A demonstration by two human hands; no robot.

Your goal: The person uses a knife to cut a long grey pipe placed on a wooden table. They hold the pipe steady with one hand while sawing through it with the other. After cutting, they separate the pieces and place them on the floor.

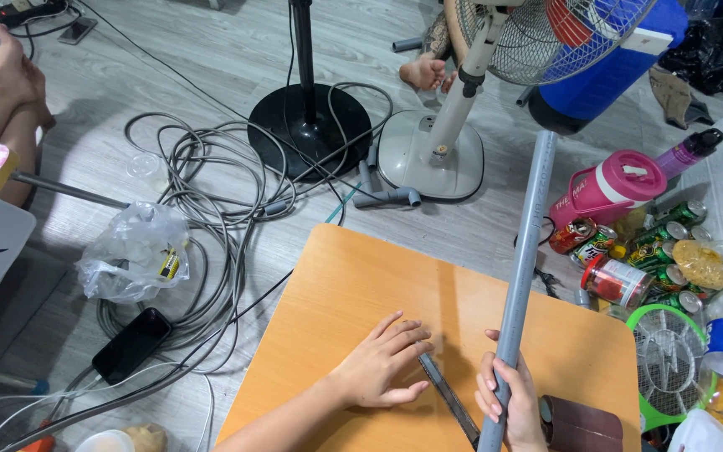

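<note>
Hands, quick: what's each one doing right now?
Left hand: open, flat on the orange table.
Right hand: closed around the grey pipe.

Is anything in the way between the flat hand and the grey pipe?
Yes. The left hand lies flat on the orange table. Between it and the grey pipe, which the right hand grips, lies a thin metal blade on the tabletop. Nothing else is between them.

Grey wood-grain floor [211, 67] spreads out under even light, strewn with tangled grey cables [211, 176]. Two standing fans rest on it, one on a black round base [309, 125], one on a white base [431, 155]. A blue barrel [621, 67] stands behind.
</note>
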